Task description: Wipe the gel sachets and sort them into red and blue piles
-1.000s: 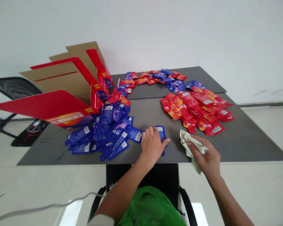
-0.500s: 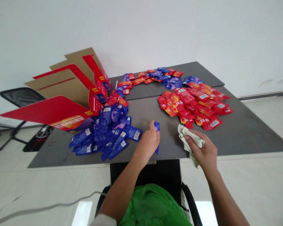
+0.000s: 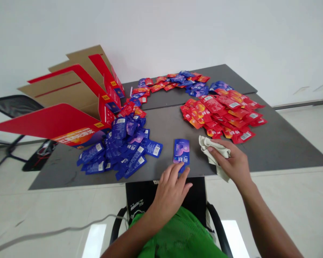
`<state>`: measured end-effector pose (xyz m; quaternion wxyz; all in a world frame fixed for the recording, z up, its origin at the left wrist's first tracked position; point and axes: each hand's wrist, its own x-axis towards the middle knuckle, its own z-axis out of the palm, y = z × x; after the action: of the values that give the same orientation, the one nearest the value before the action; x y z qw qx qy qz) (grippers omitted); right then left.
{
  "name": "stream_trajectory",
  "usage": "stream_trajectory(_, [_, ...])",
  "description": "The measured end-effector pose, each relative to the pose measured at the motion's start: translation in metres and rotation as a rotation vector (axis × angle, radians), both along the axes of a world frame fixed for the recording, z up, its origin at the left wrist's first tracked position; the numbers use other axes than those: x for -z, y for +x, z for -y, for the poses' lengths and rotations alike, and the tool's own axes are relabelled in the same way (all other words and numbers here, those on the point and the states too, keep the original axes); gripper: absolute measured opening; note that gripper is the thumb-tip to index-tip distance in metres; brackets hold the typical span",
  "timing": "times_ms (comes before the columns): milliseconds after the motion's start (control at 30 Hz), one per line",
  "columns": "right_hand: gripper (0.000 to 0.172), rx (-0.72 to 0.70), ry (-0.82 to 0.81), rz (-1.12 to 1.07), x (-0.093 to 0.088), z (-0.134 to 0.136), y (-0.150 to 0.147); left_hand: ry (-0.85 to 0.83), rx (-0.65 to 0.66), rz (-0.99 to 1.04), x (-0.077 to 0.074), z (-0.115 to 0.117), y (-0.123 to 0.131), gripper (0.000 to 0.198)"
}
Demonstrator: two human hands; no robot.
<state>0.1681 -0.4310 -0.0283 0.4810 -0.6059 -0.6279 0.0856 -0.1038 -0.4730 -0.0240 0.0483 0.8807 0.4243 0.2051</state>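
Note:
A single blue packet lies flat on the grey table in front of me, its printed face up. The fingertips of my left hand touch its near end, fingers outstretched and apart. My right hand pinches a crumpled off-white cloth just right of that packet, and part of the cloth hangs over the table's front edge. A heap of blue packets lies to the left. To the right is a heap of red packets.
Open red cardboard boxes with raised flaps stand at the table's left. A curved row of mixed red and blue packets runs along the back. Beneath the near edge is a black chair; a grey cable crosses at lower left.
The blue packet, held on edge in my left hand before, now lies flat on the table. My left hand has opened and drawn back toward me. My right hand still grips the cloth.

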Motion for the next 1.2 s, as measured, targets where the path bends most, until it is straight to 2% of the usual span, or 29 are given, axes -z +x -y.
stream_trajectory(100, [0.03,-0.123,0.139,0.138,-0.018,-0.013,-0.016,0.045,0.058,-0.03,0.017,0.006,-0.003,0.045])
stream_trajectory(167, [0.035,-0.287,0.166,0.269,-0.024,-0.018,-0.029,0.07,0.068,-0.045,0.028,0.005,-0.004,0.047])
stream_trajectory(267, [0.045,-0.54,0.082,0.517,-0.02,-0.022,-0.046,0.124,0.067,-0.06,0.04,0.003,-0.006,0.046])
stream_trajectory(333, [0.049,-0.62,0.021,0.63,-0.012,-0.029,-0.05,0.171,0.074,-0.069,0.044,0.002,-0.008,0.042])
stream_trajectory(400, [0.048,-0.622,-0.004,0.659,-0.006,-0.044,-0.05,0.202,0.084,-0.072,0.044,0.0,-0.01,0.039])
stream_trajectory(500, [0.044,-0.557,-0.002,0.674,-0.004,-0.079,-0.046,0.206,0.096,-0.064,0.04,-0.004,-0.012,0.038])
stream_trajectory(600, [0.042,-0.461,-0.014,0.723,-0.016,-0.111,-0.044,0.203,0.107,-0.051,0.039,-0.007,-0.013,0.037])
stream_trajectory(667, [0.042,-0.395,0.013,0.72,-0.028,-0.117,-0.045,0.199,0.107,-0.045,0.04,-0.008,-0.013,0.036])
stream_trajectory(767, [0.044,-0.365,0.098,0.65,-0.042,-0.092,-0.046,0.18,0.107,-0.037,0.042,-0.007,-0.013,0.036])
stream_trajectory(833, [0.045,-0.473,0.103,0.653,-0.042,-0.062,-0.049,0.171,0.113,-0.014,0.042,-0.007,-0.014,0.035])
stream_trajectory(933, [0.047,-0.651,0.015,0.712,-0.027,-0.03,-0.052,0.158,0.111,0.045,0.04,-0.008,-0.014,0.033])
stream_trajectory(1000, [0.049,-0.663,-0.025,0.703,-0.013,-0.031,-0.051,0.153,0.117,0.08,0.038,-0.009,-0.014,0.032])
stream_trajectory(1100, [0.046,-0.57,-0.027,0.681,-0.002,-0.067,-0.047,0.158,0.126,0.117,0.036,-0.01,-0.014,0.034])
stream_trajectory(1200, [0.043,-0.473,-0.051,0.723,-0.009,-0.113,-0.043,0.146,0.103,0.13,0.038,-0.01,-0.013,0.033])
